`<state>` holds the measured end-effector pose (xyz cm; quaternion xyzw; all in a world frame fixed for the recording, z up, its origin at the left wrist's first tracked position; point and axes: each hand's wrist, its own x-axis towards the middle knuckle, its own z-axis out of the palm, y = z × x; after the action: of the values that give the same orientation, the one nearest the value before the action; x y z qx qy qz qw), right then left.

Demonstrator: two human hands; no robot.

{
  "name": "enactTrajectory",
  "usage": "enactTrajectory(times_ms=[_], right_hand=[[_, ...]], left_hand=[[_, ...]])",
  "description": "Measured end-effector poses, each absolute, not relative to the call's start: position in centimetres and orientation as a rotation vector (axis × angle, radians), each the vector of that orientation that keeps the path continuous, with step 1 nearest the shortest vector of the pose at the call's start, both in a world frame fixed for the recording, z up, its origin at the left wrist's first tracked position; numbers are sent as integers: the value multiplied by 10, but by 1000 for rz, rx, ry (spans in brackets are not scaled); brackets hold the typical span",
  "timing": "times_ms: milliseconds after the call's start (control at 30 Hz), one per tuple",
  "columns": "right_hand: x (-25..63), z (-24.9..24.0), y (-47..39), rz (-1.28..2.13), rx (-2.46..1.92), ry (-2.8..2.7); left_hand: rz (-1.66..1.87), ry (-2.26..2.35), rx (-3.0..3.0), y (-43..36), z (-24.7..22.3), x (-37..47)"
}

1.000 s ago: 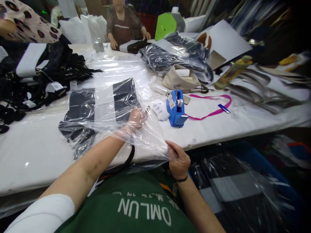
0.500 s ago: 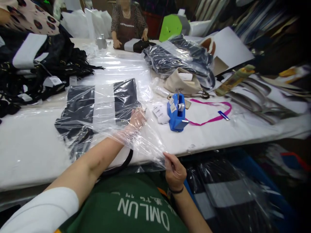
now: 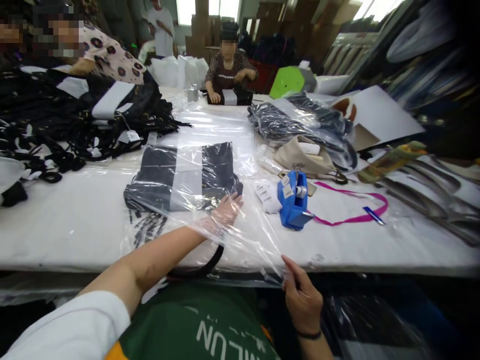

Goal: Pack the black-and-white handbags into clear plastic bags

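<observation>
A black bag with a pale paper band lies flat on the white table, inside a clear plastic bag. My left hand is inside the plastic, fingers spread against the black bag's lower right corner. Near the table's front edge, my right hand pinches the plastic's open edge between thumb and fingers. A dark strap hangs in a curve below the black bag, under my left forearm. Black tassels show through the plastic at the bag's lower left.
Right of the bag are white tags, a blue tape dispenser, a pink strap and a beige pouch. Black bags pile up at left; wrapped ones lie behind. A person works across the table.
The view has tilted up and shifted left. My left hand's fingers have spread out from a more curled pose. My right hand still holds the plastic edge.
</observation>
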<state>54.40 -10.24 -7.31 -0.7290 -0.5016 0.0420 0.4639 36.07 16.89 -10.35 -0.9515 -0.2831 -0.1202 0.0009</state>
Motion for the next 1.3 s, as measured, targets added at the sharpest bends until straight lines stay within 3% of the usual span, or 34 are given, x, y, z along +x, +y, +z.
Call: enactTrajectory(times_ms=[233,467,600,700,833,967,1133,1300], right_hand=[[540,-78,-95,178,-1823,-1257],[543,-86,-75,223,-1762,-1378],[551,-102,-73,145,-1755,-1559],[552,-109,-75,90,-1849,-1506],[555,-110,-78,80,-1950,-1533],[560,-111,-76,56,-1956,-1722],[564,-110,-76,91,-1976,-1740],[573,-103,-101,437,-2037,-1663]], left_hand=[[-218,-1004,-2898,160,-108,238],[-94,-890,-2982,229,-86,235],[-98,-970,-2980,230,-75,232],[-120,-1121,-2928,198,-84,189],[-191,-1637,-2516,129,-95,66],[-32,-1599,-2548,61,-92,-24],[-164,-1422,-2778,11,-94,-1],[-275,-1645,-2768,-41,-81,26]])
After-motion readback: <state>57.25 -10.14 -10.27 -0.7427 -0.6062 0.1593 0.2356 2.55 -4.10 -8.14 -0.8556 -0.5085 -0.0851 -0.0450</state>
